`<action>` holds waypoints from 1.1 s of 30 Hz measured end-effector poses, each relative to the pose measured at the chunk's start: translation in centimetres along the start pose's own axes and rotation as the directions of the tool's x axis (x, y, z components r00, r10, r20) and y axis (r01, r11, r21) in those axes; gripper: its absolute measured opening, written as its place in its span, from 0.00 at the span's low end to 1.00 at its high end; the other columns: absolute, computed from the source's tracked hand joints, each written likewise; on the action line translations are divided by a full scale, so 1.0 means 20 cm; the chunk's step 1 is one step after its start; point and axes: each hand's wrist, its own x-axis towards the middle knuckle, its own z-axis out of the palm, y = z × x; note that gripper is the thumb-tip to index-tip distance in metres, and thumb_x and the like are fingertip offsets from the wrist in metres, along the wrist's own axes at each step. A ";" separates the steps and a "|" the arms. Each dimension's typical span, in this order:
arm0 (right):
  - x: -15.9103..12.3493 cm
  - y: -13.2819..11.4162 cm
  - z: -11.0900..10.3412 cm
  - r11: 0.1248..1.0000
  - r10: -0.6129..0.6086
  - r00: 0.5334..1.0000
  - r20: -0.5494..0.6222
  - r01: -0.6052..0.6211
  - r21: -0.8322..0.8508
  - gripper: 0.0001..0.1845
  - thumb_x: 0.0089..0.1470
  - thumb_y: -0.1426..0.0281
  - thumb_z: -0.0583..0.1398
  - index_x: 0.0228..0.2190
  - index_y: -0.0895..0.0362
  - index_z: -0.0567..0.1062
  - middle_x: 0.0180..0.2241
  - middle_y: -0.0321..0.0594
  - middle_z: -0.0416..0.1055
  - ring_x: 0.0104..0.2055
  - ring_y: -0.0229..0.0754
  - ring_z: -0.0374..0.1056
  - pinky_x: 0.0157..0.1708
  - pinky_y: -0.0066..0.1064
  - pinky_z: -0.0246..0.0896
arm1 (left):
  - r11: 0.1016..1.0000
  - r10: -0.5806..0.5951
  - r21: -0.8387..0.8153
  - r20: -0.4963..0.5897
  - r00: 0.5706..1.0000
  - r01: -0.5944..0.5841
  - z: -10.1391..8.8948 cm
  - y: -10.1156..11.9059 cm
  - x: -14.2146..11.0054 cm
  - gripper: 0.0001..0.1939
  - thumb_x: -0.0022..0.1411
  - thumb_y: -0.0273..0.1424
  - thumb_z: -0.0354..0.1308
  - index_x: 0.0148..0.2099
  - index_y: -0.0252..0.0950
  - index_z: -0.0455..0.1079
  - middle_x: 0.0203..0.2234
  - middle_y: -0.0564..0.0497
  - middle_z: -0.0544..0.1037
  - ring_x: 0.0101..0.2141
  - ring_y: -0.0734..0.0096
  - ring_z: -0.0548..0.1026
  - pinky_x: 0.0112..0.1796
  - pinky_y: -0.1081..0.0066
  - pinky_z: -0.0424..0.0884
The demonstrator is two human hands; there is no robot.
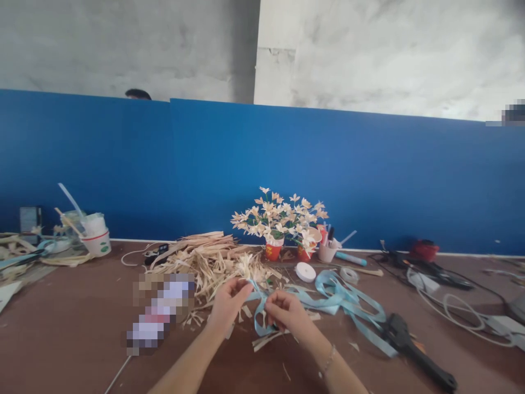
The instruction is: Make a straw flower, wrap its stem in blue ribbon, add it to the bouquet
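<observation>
Over a brown table (74, 334) my left hand (226, 306) and my right hand (287, 313) are close together, both pinched on a light blue ribbon (340, 298). The ribbon loops between my fingers and trails away to the right in loose coils. Just behind my hands lies a heap of pale dried straw strips (205, 260). A few cut straw bits (266, 340) lie under my right hand.
Cream paper flowers (279, 216) stand in red cups at the back, beside a white tape roll (305, 271) and a pen cup (327, 249). A black glue gun (414, 350) lies right, cables (451, 301) beyond. White cups (96, 238) stand left. A blue partition (369, 175) backs the table.
</observation>
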 end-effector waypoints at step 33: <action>0.08 -0.09 0.06 0.979 -0.136 0.922 -0.362 0.181 0.093 0.18 0.38 0.58 0.63 0.20 0.59 0.66 0.14 0.28 0.58 0.16 0.28 0.49 0.15 0.21 0.42 | 0.837 -0.315 -0.427 0.135 0.939 0.342 0.14 0.15 0.02 0.07 0.41 0.30 0.60 0.23 0.33 0.66 0.15 0.58 0.67 0.17 0.82 0.61 0.20 0.80 0.57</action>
